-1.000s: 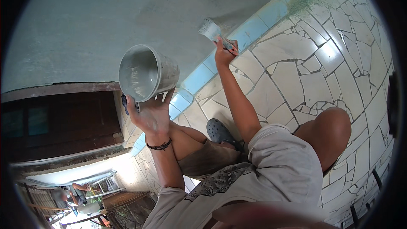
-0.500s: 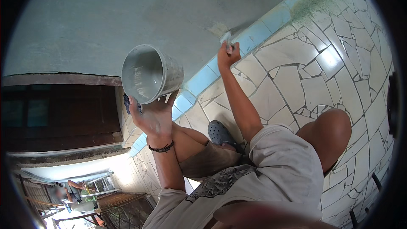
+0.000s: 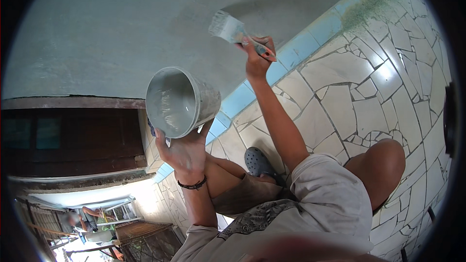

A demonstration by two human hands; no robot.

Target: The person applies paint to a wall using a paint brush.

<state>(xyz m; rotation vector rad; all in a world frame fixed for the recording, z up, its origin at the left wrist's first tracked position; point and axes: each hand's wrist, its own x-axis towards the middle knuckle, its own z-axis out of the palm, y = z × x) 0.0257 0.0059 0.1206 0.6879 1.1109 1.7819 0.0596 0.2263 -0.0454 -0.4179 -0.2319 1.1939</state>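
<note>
Brush (image 3: 236, 30) swung left, away from the blue tiles (image 3: 307, 40), right hand (image 3: 258, 57) gripping it, bristles (image 3: 221, 23) pointing left. Bucket (image 3: 208, 101)'s lower left of that, left hand (image 3: 187, 154) clutching it from below.

the left forearm (image 3: 200, 204) reaches forward, the left hand (image 3: 188, 154) palm up with thumb (image 3: 163, 146) and fingers (image 3: 207, 127) spread, while the right forearm (image 3: 278, 116) stretches farther ahead, slanting inward to the right hand (image 3: 258, 59), its fingers curled into a grip.

Dark door (image 3: 97, 140) left; pale patchwork-tiled floor (image 3: 337, 109); distant person (image 3: 89, 219) near perhaps ladder (image 3: 127, 211).
</note>
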